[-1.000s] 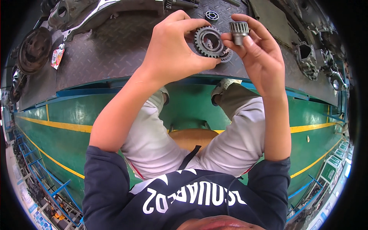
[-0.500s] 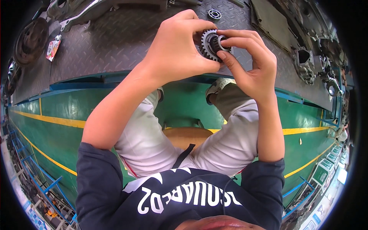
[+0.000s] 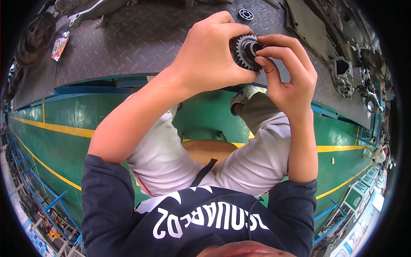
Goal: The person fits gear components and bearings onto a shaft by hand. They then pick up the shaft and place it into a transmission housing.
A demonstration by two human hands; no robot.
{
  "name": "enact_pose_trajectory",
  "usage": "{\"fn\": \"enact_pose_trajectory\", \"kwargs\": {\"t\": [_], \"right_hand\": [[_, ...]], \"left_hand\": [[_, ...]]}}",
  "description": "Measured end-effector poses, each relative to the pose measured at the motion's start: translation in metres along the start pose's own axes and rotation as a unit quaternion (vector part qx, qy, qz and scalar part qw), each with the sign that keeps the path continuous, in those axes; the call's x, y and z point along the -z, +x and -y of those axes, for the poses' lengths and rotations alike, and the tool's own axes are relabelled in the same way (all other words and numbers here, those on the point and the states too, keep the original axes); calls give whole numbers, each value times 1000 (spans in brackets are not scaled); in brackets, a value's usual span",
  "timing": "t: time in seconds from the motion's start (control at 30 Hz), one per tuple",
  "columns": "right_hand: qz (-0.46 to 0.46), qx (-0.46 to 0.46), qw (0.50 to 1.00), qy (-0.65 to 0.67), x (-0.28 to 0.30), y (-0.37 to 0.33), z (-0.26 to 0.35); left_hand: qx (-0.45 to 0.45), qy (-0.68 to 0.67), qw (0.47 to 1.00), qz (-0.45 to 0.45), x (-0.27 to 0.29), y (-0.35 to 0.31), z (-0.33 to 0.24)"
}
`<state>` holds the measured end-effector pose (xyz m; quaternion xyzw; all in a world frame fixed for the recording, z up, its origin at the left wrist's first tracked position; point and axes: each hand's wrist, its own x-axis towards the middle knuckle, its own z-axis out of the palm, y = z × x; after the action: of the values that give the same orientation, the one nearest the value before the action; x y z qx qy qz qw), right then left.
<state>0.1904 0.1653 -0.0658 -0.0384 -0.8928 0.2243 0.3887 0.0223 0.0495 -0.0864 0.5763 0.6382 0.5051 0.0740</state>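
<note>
Above the bench, my left hand (image 3: 209, 55) wraps round a toothed metal gear (image 3: 240, 52), its thumb below and fingers above. The gear's toothed face is tilted toward the right. At its centre sits a dark ribbed sleeve with a bright rim (image 3: 255, 47). My right hand (image 3: 292, 70) closes on that sleeve from the right, fingertips on its upper edge and rim and thumb on its lower edge. How deep the sleeve goes into the gear is hidden. The gear's back is covered by my left palm.
A ball bearing (image 3: 245, 15) lies on the dark tread-plate bench (image 3: 124, 51) just beyond my hands. Metal housings (image 3: 342, 73) and a dark cloth (image 3: 306, 25) lie to the right. At the left are a round metal part (image 3: 36, 38) and a small packet (image 3: 59, 48). A stool (image 3: 209, 150) stands below.
Both hands have shifted slightly right with the gear. The sleeve's rim now appears closer to the gear's face, and the gear shows more of its front.
</note>
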Motion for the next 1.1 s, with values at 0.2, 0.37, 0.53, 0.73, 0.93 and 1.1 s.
{"fn": "enact_pose_trajectory", "kwargs": {"t": [0.2, 0.37, 0.53, 0.73, 0.93, 1.1], "right_hand": [[-10, 3, 999, -39, -5, -2, 3], [10, 0, 1000, -25, -2, -2, 3], [7, -56, 998, 31, -1, -2, 4], [38, -1, 999, -27, 8, 0, -2], [29, 5, 996, -80, 4, -3, 0], [17, -23, 996, -87, -2, -6, 6]], "left_hand": [[-68, 33, 997, -25, 7, 5, -10], [-69, 33, 997, -19, 10, 3, -12], [-45, 52, 997, 29, 8, 2, -9], [-66, 66, 995, 15, 6, 1, -11], [-76, 94, 993, 8, 6, -1, -13], [-80, 102, 992, -2, 6, -1, -11]]}}
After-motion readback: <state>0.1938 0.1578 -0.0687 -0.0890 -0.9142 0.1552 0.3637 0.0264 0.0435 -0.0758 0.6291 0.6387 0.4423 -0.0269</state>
